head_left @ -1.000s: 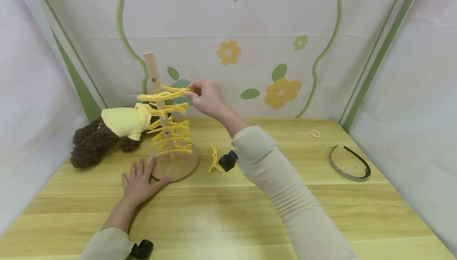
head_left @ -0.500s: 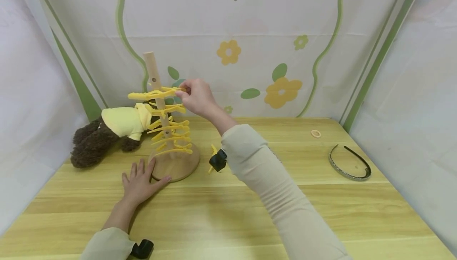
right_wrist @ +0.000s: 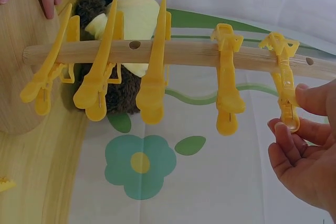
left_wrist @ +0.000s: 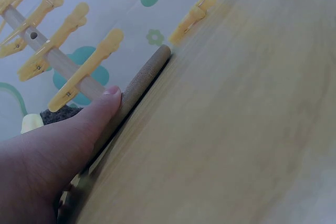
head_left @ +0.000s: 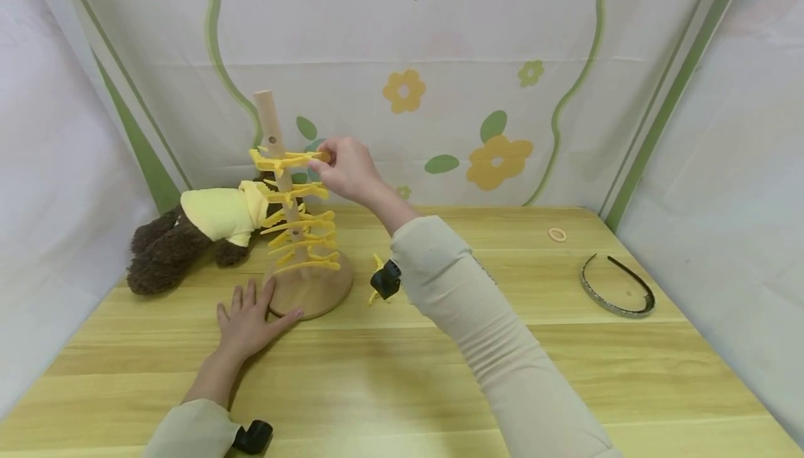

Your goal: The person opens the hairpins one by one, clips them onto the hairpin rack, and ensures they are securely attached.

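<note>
A wooden post stands upright on a round wooden base, left of centre in the head view. Several yellow hair clips cling to it one above another. My right hand pinches the tail of the topmost yellow hair clip between thumb and fingers. That clip's front end lies across the post, below a dark hole. My left hand rests at the base's near left edge, fingers spread and thumb along the rim. In the left wrist view, the thumb touches the base's edge.
A brown plush toy in a yellow top lies behind and left of the post. Another yellow clip lies on the table right of the base. Farther right are a small ring and a glittery headband.
My right hand has moved slightly left with the top clip. The clip's long front part, which stuck out to the left, now looks shorter and bent at the post. My left hand stays put.
</note>
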A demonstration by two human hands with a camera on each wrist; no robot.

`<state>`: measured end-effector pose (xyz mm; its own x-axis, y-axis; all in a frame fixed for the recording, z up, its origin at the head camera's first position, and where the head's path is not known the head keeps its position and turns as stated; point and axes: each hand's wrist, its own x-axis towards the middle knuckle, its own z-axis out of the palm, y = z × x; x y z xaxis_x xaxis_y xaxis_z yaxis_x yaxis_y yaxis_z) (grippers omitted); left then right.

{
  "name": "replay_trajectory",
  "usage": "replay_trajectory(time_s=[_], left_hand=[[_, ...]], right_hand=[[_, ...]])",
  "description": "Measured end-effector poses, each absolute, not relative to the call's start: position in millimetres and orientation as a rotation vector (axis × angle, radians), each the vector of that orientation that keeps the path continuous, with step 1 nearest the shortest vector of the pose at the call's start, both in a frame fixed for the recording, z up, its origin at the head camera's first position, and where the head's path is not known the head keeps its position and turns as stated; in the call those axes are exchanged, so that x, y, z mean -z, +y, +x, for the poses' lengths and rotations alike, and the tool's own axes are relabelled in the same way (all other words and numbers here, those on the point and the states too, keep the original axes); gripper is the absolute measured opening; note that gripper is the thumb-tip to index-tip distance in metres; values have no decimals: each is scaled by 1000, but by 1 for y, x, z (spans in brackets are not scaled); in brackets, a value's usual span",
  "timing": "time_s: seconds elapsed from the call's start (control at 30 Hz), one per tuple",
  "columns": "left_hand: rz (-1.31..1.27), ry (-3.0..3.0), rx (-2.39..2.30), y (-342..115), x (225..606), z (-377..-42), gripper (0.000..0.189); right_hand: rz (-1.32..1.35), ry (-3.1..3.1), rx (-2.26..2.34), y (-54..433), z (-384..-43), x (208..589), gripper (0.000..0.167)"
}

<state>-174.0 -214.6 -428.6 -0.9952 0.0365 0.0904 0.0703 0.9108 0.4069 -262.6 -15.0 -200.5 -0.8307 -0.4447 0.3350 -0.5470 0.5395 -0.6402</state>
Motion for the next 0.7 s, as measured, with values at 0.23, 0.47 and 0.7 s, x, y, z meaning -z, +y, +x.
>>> replay_trajectory(time_s=[0.23,0.47,0.7], left_hand=[[-84,-2983,646,-214,429,-175,94],[-80,-2981,646,-215,431,-176,93],[-78,-2988,644,-213,428,-175,94]], right_hand=[[843,-2610,-1231,-15,-264,202,22],[872,-2587,-1263,-13,-266,204,27],[886,-2595,-1298,-9,-267,207,32]])
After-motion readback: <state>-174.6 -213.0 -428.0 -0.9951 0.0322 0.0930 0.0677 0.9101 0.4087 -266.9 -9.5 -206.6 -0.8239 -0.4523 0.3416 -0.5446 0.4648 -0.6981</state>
